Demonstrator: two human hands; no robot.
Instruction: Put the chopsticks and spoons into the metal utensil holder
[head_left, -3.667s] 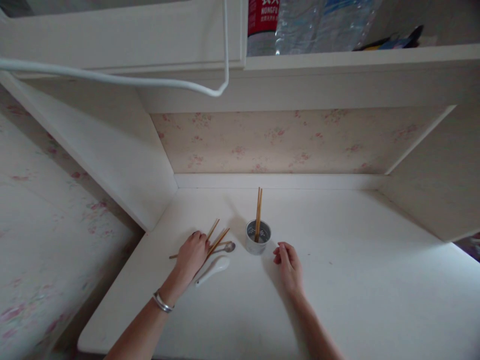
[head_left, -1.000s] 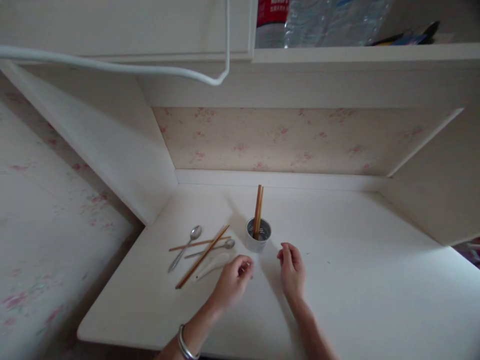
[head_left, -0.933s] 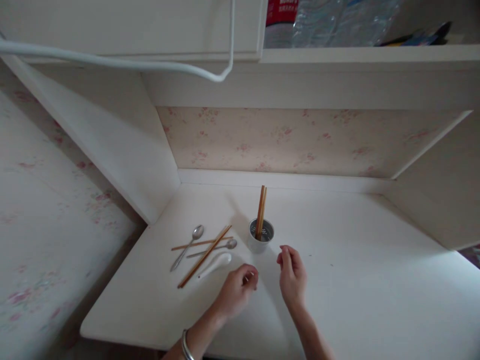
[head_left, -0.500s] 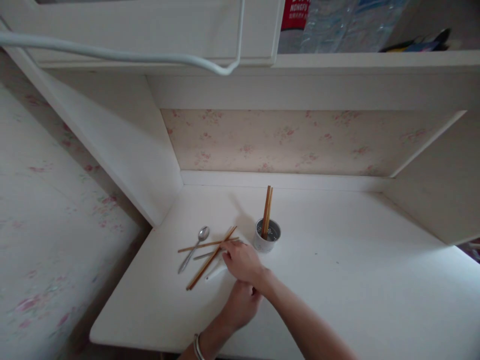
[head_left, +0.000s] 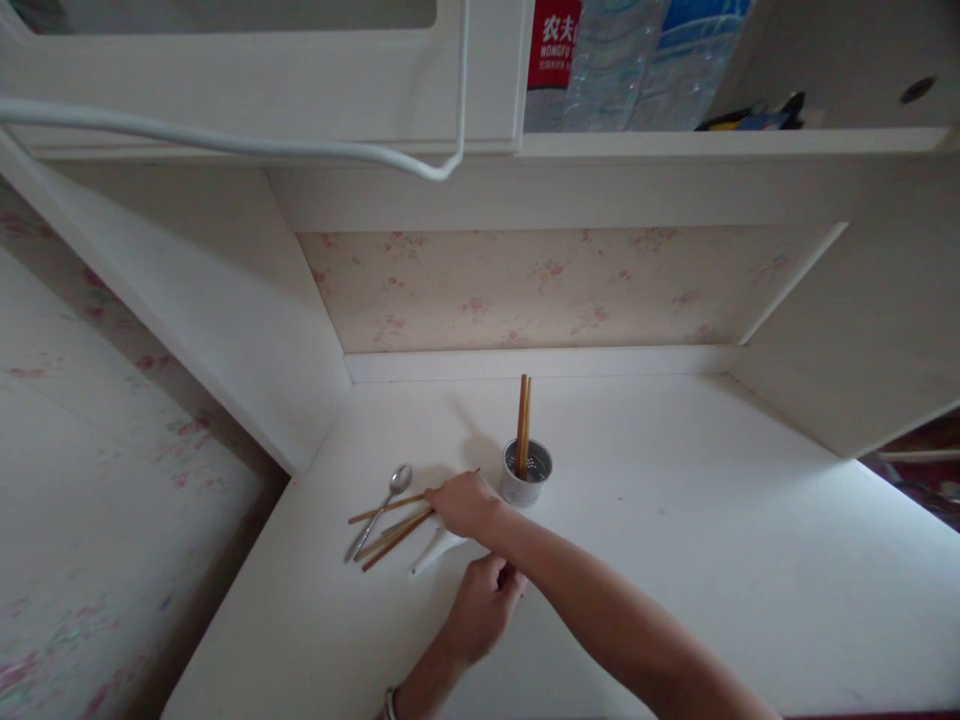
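Lettering on the open shelf (head_left: 675,145), upper right of centre. A red label (head_left: 553,45), at the left end of the shelf's contents, bears white print in three upright rows. Top row: the large Chinese characters 农夫, with part of a further mark at the right edge. Middle row: the brand word NONGFU in smaller Latin capitals. Bottom row: a line of small Chinese characters, too blurred to read with certainty. To the right, the blue area on the clear plastic packaging (head_left: 611,70) is too indistinct for any wording to be made out.
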